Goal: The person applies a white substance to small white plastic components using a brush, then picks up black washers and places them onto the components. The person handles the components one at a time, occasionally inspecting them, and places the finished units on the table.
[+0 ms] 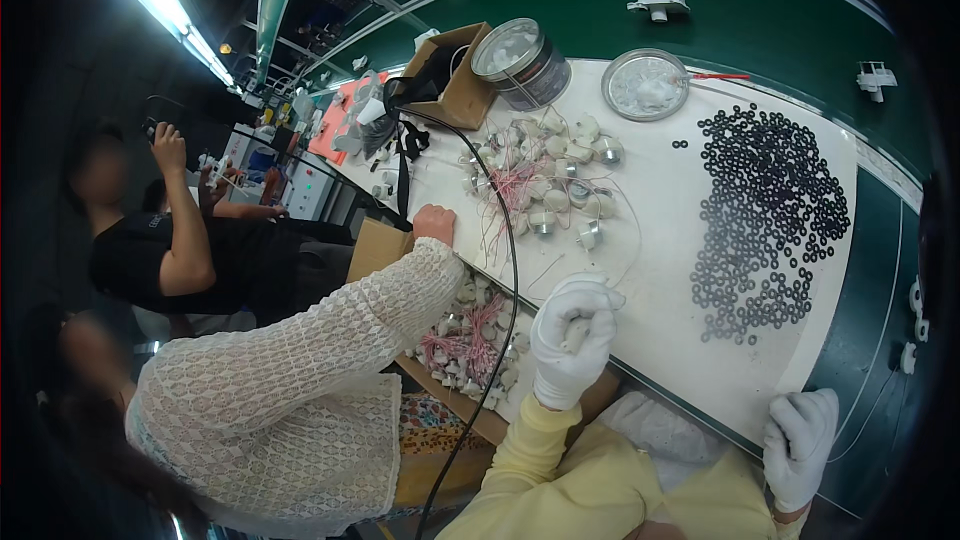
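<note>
My left hand [572, 342], in a white glove, is raised at the near edge of the white worktop with its fingers curled in. Whatever lies inside that grip is hidden. Just beyond it is a heap of small round motors [545, 220] with metal bodies, pale caps and thin pink wires. My right hand [800, 448], also in a white glove, is by the worktop's near right corner. Its fingers are folded, and nothing shows in them. Between the hands and the far edge spread many small black rings [770, 210], lying flat.
Along the back stand a round metal dish [645, 85], a clear tub [520, 65] and a cardboard box [455, 75]. A black cable [512, 270] crosses at left. A co-worker in a lace sleeve [300, 350] sits close by. White fittings [658, 5] lie on the green belt [780, 25].
</note>
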Tool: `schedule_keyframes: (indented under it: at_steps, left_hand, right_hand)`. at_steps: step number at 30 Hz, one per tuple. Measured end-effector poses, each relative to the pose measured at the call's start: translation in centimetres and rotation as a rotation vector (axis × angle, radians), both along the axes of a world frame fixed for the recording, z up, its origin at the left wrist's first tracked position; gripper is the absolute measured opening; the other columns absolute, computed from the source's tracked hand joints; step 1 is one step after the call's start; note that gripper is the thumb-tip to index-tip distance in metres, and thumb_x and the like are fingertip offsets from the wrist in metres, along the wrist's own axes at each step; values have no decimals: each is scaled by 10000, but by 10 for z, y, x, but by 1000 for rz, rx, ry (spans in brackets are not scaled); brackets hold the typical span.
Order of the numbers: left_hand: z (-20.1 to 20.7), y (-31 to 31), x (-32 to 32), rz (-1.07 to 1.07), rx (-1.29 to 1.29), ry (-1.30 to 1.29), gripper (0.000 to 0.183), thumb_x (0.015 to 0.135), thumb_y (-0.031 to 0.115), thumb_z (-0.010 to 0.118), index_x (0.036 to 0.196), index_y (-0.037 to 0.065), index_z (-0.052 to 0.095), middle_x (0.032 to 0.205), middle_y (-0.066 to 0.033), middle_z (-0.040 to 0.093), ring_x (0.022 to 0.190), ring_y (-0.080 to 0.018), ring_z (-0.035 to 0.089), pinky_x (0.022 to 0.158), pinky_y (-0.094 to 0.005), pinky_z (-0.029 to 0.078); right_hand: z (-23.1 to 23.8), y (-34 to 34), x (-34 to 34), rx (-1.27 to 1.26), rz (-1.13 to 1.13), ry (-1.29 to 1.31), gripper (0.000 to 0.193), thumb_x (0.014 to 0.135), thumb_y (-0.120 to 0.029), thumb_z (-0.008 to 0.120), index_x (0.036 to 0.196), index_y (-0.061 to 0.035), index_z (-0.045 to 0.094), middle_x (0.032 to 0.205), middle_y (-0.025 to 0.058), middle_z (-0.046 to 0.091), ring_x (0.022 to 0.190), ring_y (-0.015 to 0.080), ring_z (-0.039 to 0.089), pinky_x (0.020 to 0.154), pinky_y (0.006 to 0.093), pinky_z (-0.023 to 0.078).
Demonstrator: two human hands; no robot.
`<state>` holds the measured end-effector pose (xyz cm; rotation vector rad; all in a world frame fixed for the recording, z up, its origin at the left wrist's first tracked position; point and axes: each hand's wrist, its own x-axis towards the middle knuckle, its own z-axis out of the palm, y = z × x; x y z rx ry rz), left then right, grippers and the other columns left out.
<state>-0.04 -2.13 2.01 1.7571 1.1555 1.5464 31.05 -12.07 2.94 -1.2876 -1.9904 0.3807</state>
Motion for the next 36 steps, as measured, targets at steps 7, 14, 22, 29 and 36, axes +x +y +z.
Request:
schedule_keyframes:
  at_steps: [7,14,22,29,36]
  left_hand:
    - [-1,2,-3,5,25,59,110,955,-44,529,1037,28,539,968,-178,678,869,-141,579,867,-312,499]
    - [-3,1,-1,34,20,-34,161,844,-46,636,985,10,583,895,-129,685,880,-261,647,972,-433,490]
    - [1,3,-2,-8,38,30,111,905,-47,574,984,28,554,904,-143,688,919,-249,632,1023,-483,458]
    - [0,3,-2,19,39,51,156,862,-47,624,1001,11,583,900,-120,674,861,-242,646,956,-416,499]
    - [-11,4,-4,-145,17,-160,335,1046,319,487,1132,-4,518,982,-131,638,912,-231,625,996,-412,471]
  right_hand:
    - [-2,0,0,5,-3,12,337,776,-46,640,1110,-57,593,998,116,574,880,322,535,824,459,401]
    - [-2,0,0,10,-1,-4,327,784,-48,644,1106,-62,591,986,110,574,869,315,538,820,455,402]
    - [-3,-1,3,-51,8,-4,319,791,-56,647,1105,-66,591,983,105,573,861,312,536,818,454,402]
    - [-1,-1,2,-52,2,0,316,786,-46,641,1098,-65,593,983,104,568,871,315,530,816,450,401]
    - [1,-2,0,-61,-9,8,294,792,-46,639,1082,-63,596,974,102,564,867,316,520,817,446,398]
